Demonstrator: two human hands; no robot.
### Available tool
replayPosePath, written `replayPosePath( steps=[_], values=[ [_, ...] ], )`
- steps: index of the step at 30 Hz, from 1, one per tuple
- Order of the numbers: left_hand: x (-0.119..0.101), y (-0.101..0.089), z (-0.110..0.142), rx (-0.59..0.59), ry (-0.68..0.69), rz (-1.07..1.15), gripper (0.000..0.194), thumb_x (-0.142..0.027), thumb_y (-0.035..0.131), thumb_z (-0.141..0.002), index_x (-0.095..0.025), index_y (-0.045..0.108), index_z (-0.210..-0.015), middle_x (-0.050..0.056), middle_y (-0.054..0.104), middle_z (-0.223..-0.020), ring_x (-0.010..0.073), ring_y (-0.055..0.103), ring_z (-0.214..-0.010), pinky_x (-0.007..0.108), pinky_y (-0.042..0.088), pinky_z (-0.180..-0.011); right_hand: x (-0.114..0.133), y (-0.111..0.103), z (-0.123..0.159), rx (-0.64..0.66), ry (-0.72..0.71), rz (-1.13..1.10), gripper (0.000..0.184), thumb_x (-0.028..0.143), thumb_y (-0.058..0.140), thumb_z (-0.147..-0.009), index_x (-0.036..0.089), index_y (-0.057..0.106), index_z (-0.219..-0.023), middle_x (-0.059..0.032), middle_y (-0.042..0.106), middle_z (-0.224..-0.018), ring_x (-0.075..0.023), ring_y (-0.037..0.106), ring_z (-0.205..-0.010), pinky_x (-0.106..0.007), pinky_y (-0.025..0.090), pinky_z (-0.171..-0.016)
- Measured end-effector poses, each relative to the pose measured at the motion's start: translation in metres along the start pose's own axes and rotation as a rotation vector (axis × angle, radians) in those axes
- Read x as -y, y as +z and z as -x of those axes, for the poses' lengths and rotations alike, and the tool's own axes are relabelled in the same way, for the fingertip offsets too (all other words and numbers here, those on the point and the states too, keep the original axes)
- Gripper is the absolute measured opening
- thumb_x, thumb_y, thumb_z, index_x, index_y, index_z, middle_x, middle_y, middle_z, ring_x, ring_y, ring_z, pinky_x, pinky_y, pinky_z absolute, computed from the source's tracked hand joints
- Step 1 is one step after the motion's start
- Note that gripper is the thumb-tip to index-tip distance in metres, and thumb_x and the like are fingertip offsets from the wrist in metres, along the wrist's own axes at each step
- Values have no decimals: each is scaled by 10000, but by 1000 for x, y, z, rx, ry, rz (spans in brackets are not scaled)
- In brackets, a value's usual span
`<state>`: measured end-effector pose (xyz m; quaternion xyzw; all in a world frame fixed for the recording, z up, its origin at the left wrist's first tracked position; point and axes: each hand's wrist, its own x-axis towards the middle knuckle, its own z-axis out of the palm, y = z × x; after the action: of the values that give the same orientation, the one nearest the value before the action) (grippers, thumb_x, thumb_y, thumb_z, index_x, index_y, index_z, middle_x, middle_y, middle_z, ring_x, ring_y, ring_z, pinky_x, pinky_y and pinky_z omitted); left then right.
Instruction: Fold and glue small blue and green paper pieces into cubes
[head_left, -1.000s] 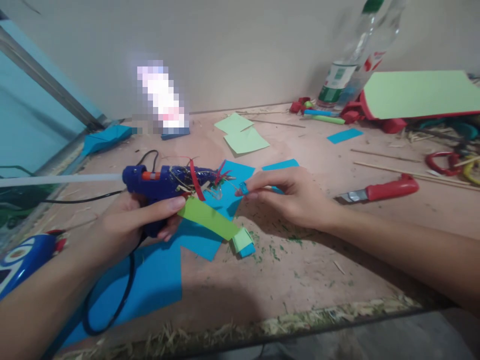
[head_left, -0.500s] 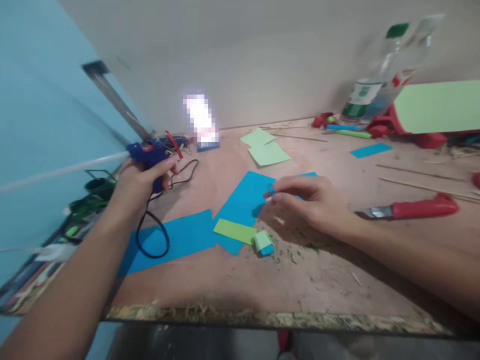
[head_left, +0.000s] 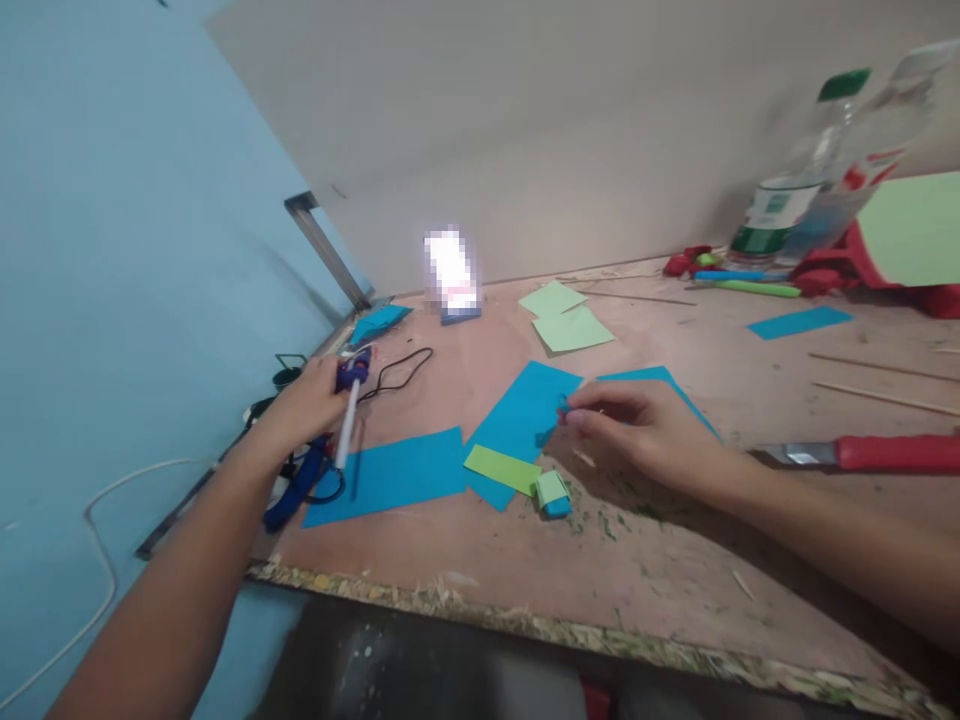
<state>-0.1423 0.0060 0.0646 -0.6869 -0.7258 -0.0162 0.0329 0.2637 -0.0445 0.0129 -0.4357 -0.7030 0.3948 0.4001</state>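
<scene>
My left hand (head_left: 319, 390) is closed on a blue hot glue gun (head_left: 354, 370) at the table's left side, its fingers partly hidden. A whitish glue stick (head_left: 346, 430) sticks out of the gun toward me, above a blue paper sheet (head_left: 405, 470). My right hand (head_left: 637, 420) pinches a small curled blue paper strip (head_left: 564, 404) between thumb and fingertips, over the middle blue sheet (head_left: 525, 400). Below that hand are a light green paper strip (head_left: 501, 469) and a small folded green-and-blue paper piece (head_left: 553, 494).
A red-handled utility knife (head_left: 892, 453) and thin sticks (head_left: 885, 398) lie at right. A lit phone (head_left: 452, 275), pale green paper squares (head_left: 574, 328) and plastic bottles (head_left: 780, 205) are at the back. The gun's black cord (head_left: 409, 372) loops on the table.
My left hand has lowered and turned the glue gun, so its stick now points toward me instead of left. My right hand still pinches the blue strip. The view has shifted left.
</scene>
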Motion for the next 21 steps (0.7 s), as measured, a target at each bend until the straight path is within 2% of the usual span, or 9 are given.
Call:
replayPosePath(
  steps=[2, 6, 8, 10, 13, 16, 18, 20, 21],
  values=[
    [0, 8, 1, 11, -21, -61, 366, -329, 590, -1029, -77, 625, -1291, 207, 648, -1331, 343, 691, -1163, 476, 578, -976, -3, 1, 0, 6, -16, 1, 246, 426, 706, -897, 202, 795, -850, -84, 811, -900, -254, 726, -833, -393, 578, -780],
    [-5, 19, 3, 43, -26, -143, 387, -383, 690, -1036, -176, 639, -1359, 114, 674, -1344, 267, 696, -1138, 496, 605, -977, -6, 1, 0, 7, -22, 15, 246, 416, 697, -912, 198, 801, -868, -92, 809, -908, -262, 725, -841, -411, 578, -781],
    [-9, 21, 5, 64, -8, -173, 394, -334, 654, -1042, -151, 618, -1390, 154, 677, -1335, 295, 713, -1118, 480, 605, -953, -6, 1, 0, 12, -20, -2, 241, 411, 694, -912, 195, 791, -866, -88, 804, -897, -259, 724, -831, -405, 576, -773],
    [-14, 21, 7, 80, 23, -199, 390, -266, 587, -1027, -112, 614, -1384, 216, 677, -1327, 358, 727, -1111, 469, 592, -921, -6, 0, -1, 15, -14, -27, 235, 412, 699, -906, 194, 778, -864, -81, 796, -870, -252, 718, -803, -394, 571, -747],
    [-26, 14, 13, 93, 98, -224, 351, -223, 567, -958, -109, 672, -1272, 255, 684, -1324, 431, 706, -1167, 469, 566, -933, -6, -2, -3, 5, -20, -41, 217, 396, 693, -905, 195, 760, -858, -66, 777, -839, -234, 696, -773, -371, 552, -716],
    [-51, -2, 27, 66, 186, -223, 331, -204, 577, -930, -96, 702, -1216, 269, 687, -1329, 464, 664, -1226, 520, 531, -1004, -6, -4, -4, 3, -20, -45, 197, 374, 686, -909, 194, 748, -859, -56, 756, -822, -214, 673, -749, -357, 535, -703],
    [-75, -14, 42, 13, 264, -185, 384, -231, 536, -973, -109, 688, -1304, 255, 669, -1394, 481, 620, -1287, 566, 511, -1022, -5, -6, -4, 7, -11, -71, 180, 362, 696, -903, 193, 742, -861, -53, 747, -818, -208, 671, -738, -355, 534, -705],
    [-104, -22, 59, -9, 371, -103, 413, -362, 517, -1040, -196, 672, -1384, 159, 653, -1487, 421, 585, -1366, 511, 495, -1069, -4, -8, -4, 10, -11, -103, 166, 349, 709, -897, 191, 736, -857, -46, 735, -808, -203, 671, -731, -353, 536, -709],
    [-118, -24, 67, 16, 440, -35, 405, -448, 525, -1051, -265, 686, -1374, 90, 693, -1449, 361, 625, -1329, 445, 514, -1050, -4, -9, -4, 12, -12, -115, 166, 349, 713, -898, 189, 734, -858, -40, 726, -799, -198, 667, -721, -352, 535, -708]
  ],
)
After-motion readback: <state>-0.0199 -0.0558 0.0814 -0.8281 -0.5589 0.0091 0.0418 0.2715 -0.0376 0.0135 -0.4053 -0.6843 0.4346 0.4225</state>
